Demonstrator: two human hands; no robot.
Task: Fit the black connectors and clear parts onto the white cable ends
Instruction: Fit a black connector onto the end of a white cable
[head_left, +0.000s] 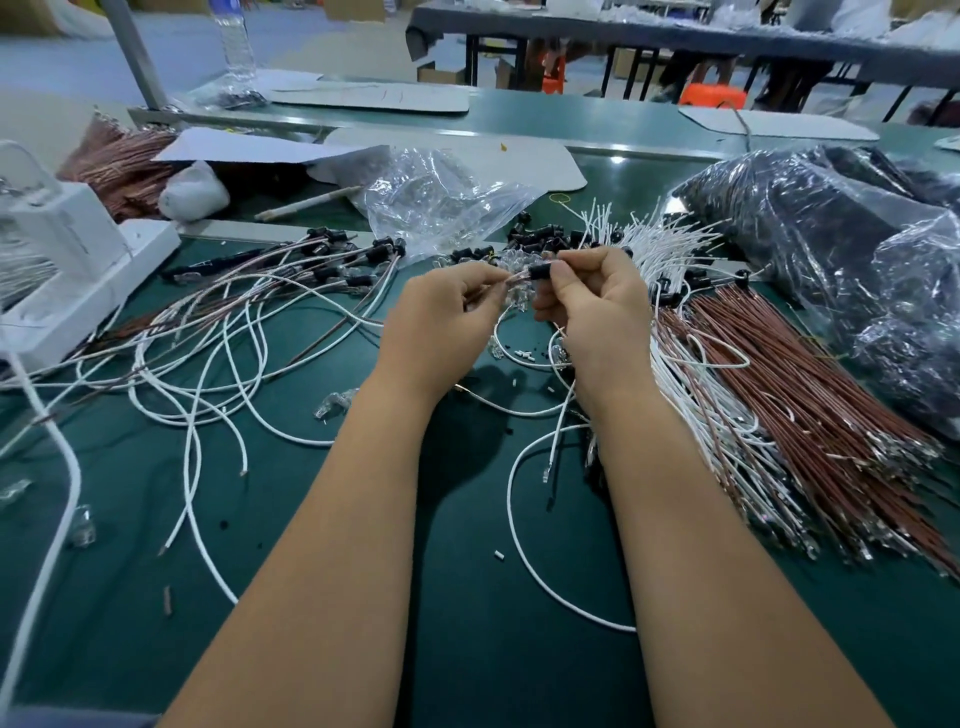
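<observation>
Here the work sits between both hands, held up just above the green table (467, 571), in front of the loose pile of black connectors (540, 240). The right hand (592, 306) pinches one black connector (540, 271) between thumb and fingertips, and the left hand (447, 312) pinches the cable end (511, 279) that meets it, its grip pressed close to the tip; whether a clear part is already on that end is too blurred to tell. These pieces look very light, so weight is no concern. The connector seems a small hard shell, smooth enough to slip, and is probably best taken across its sides with the opening left free. The white cables (218, 364) lie in slack loops on the table, which suggests they bend easily; a hold far back from the tip would likely let the end buckle instead of pushing home, so a pinch just behind the tip seems wiser. The clear parts (332, 404) scattered on the table look small and possibly brittle, calling for light pressure. Unfitted white cable ends (670, 234) fan out to the right of the hands.
</observation>
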